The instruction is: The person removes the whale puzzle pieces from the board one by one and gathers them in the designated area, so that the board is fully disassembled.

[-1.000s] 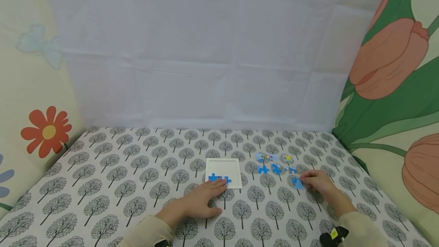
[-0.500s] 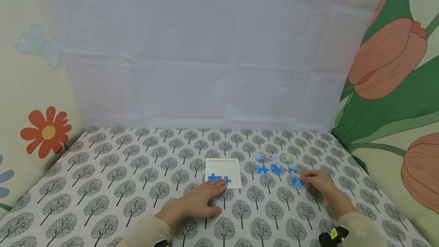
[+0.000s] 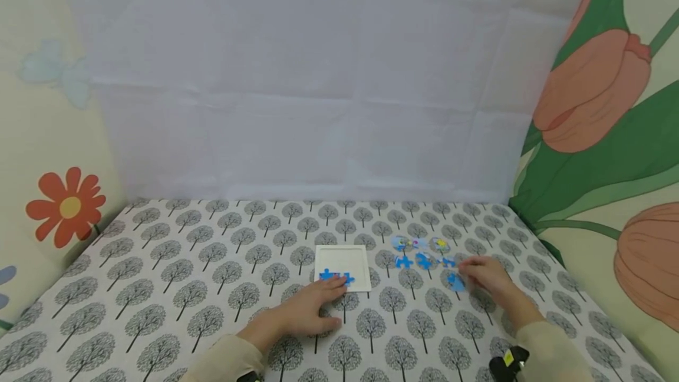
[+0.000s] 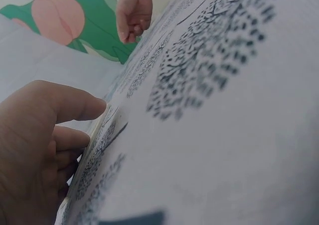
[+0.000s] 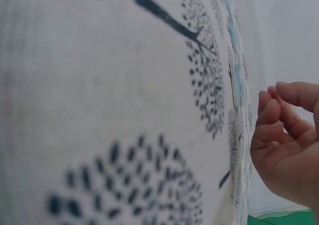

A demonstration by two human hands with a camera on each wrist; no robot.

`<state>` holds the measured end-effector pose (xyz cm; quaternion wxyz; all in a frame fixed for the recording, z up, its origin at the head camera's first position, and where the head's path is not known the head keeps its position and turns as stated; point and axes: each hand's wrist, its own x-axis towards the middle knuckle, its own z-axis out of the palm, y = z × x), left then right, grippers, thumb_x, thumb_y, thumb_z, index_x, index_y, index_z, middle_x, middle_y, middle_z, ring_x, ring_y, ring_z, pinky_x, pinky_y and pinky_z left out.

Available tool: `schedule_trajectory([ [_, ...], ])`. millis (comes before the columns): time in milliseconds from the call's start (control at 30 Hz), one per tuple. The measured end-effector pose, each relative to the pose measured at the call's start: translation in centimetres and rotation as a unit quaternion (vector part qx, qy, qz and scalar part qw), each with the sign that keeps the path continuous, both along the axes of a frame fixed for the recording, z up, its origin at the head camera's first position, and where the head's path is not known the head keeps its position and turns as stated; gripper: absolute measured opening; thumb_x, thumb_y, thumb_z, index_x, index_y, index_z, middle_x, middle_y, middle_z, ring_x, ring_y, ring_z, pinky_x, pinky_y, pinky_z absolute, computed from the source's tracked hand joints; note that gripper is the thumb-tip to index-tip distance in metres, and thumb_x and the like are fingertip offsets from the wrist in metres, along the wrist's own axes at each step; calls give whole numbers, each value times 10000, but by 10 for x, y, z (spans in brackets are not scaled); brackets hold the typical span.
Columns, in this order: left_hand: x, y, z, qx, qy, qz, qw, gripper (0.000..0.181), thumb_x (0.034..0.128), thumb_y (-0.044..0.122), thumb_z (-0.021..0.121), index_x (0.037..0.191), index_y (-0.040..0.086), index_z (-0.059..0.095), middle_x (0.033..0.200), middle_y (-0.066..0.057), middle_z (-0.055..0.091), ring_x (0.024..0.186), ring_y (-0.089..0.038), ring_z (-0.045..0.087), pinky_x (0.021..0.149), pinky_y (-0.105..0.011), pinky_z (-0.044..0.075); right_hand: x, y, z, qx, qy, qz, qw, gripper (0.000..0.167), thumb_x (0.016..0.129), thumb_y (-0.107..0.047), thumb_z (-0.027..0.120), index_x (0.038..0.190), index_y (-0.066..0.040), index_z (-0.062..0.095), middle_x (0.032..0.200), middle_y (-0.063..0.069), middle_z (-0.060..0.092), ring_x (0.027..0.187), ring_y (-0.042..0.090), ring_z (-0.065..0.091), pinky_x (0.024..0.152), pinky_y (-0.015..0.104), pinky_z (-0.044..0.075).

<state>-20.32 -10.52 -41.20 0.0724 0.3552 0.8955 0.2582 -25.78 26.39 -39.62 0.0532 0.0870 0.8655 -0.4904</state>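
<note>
In the head view my left hand (image 3: pixel 307 308) rests with extended fingers on the near edge of a small white puzzle frame (image 3: pixel 361 252). Its fingertips touch blue jigsaw pieces (image 3: pixel 327 275) lying along the frame's near side and partly hide them. My right hand (image 3: pixel 488 279) hovers just above the cloth, fingers loosely bent and holding nothing. Left of those fingertips lies a loose blue jigsaw piece (image 3: pixel 455 282). In the right wrist view that hand (image 5: pixel 289 135) is apart from a light-blue piece (image 5: pixel 238 85) flat on the table.
Several more blue jigsaw pieces (image 3: pixel 423 260), some with yellow and pink print, lie in a cluster right of the frame. The table wears a tree-printed cloth (image 3: pixel 239 296). A white sheet (image 3: pixel 297 87) hangs behind, with flower-printed walls (image 3: pixel 589 164) at the sides.
The head view has shifted slightly. My right hand has lifted a little away from the nearest blue jigsaw piece. My left hand stays on the frame.
</note>
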Motion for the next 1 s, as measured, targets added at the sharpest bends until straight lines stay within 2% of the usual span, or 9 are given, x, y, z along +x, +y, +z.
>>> schedule_trajectory([
  [267, 0, 0, -1, -95, 132, -17, 9999, 616, 789, 322, 544, 1289, 4, 378, 1370, -98, 278, 1253, -255, 209, 992, -437, 182, -10, -12, 5, -27, 210, 188, 9996, 250, 835, -141, 550, 988, 56, 577, 717, 62, 537, 534, 133, 413, 497, 274, 376],
  [400, 0, 1, -1, -158, 199, -36, 9997, 623, 789, 326, 545, 1290, -2, 372, 1372, -104, 270, 1256, -260, 196, 993, -436, 181, -17, -24, 9, -73, 316, 358, 9988, 240, 839, -131, 544, 984, 57, 572, 735, 89, 539, 550, 147, 426, 503, 279, 379],
  [467, 0, 1, -1, -195, 209, -28, 9996, 627, 788, 330, 547, 1291, -1, 371, 1374, -100, 266, 1258, -257, 190, 994, -432, 179, -19, -34, 13, -189, 272, 295, 9990, 227, 831, -126, 552, 969, 53, 572, 772, 87, 562, 566, 143, 443, 519, 273, 390],
  [667, 0, 2, 0, -214, 202, 4, 9996, 621, 786, 320, 554, 1285, -5, 381, 1373, -90, 276, 1253, -258, 209, 991, -435, 190, -21, -62, 19, -441, 466, 724, 9953, 220, 834, -102, 551, 962, 74, 580, 794, 78, 596, 536, 133, 427, 506, 272, 372],
  [867, 1, 2, 0, -54, 52, 121, 9999, 589, 792, 303, 540, 1268, -17, 403, 1366, -86, 294, 1247, -262, 224, 988, -437, 197, -23, -95, 20, -497, 417, 967, 9932, 196, 832, -113, 553, 938, 44, 603, 817, 55, 602, 624, 156, 492, 549, 284, 417],
  [1000, 1, 2, 2, 52, -60, 166, 9998, 578, 795, 292, 533, 1264, -22, 407, 1357, -96, 309, 1244, -267, 231, 987, -434, 202, -23, -115, 19, -736, 433, 1295, 9879, 167, 829, -88, 550, 903, 49, 607, 765, 63, 588, 571, 153, 459, 497, 256, 369],
])
